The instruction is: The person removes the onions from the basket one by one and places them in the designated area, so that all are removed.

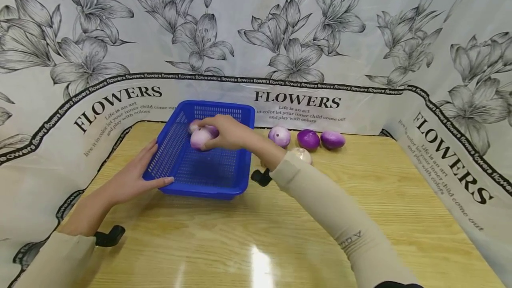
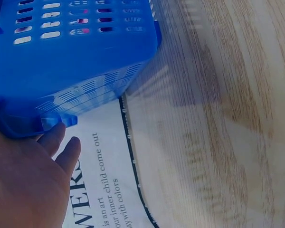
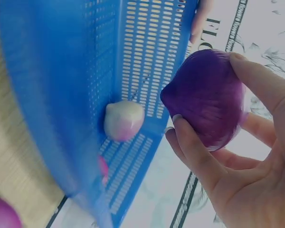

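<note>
My right hand [image 1: 230, 133] holds a purple onion [image 3: 206, 97] above the inside of a blue plastic basket [image 1: 200, 191], with thumb and fingers around its sides. The onion's pointed tip faces away from the palm. Below it in the basket lies a pale pinkish-white onion [image 3: 124, 120]. Part of a pink one [image 3: 103, 168] shows behind the basket's near wall in the right wrist view. My left hand [image 1: 130, 181] grips the basket's front left corner, thumb over the front rim and fingers along the left rim.
Right of the basket, several onions sit on the wooden table [image 1: 360, 199]: a light purple one [image 1: 279, 137], a dark purple one [image 1: 308, 139], another purple one [image 1: 333, 140] and a whitish one [image 1: 301, 155], partly behind my right forearm. Flower-printed cloth [image 1: 224, 88] surrounds the back and sides.
</note>
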Demonstrator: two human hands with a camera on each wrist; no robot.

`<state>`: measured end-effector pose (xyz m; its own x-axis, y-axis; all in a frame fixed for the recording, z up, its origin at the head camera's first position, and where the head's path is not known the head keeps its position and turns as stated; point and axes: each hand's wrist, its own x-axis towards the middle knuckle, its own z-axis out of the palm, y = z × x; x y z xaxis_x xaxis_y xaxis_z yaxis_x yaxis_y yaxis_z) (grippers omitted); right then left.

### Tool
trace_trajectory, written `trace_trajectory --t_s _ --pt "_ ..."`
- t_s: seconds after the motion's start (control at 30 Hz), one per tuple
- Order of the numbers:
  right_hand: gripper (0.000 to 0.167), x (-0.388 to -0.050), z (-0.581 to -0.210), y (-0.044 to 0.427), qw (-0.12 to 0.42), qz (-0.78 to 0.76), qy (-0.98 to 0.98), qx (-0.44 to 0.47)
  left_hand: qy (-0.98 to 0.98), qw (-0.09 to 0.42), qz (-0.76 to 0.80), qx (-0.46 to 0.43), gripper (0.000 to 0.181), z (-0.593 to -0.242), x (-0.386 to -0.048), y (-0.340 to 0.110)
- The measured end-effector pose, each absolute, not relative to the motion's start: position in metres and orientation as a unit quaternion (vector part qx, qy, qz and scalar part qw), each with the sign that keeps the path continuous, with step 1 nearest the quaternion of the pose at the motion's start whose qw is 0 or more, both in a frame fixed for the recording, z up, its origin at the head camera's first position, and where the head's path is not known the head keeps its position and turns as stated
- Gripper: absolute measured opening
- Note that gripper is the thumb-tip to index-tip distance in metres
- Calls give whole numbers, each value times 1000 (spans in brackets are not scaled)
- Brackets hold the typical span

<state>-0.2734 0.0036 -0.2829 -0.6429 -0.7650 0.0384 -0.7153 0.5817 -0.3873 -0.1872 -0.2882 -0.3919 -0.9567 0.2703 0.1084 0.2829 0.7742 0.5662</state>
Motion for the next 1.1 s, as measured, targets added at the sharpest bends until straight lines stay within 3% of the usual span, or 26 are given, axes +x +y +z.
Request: trace_trajectory --t_s 0.6,0.73,1.1 --pt "54 -233 -304 128 11 -290 883 -368 -942 2 -299 -150 116 -389 -187 -288" --pt "60 -225 -310 149 7 -293 887 -356 -941 6 -302 -152 116 -390 -186 -289" --pt "63 -227 -316 208 -7 -309 899 -310 -941 3 -302 -151 115 -390 -187 -287"
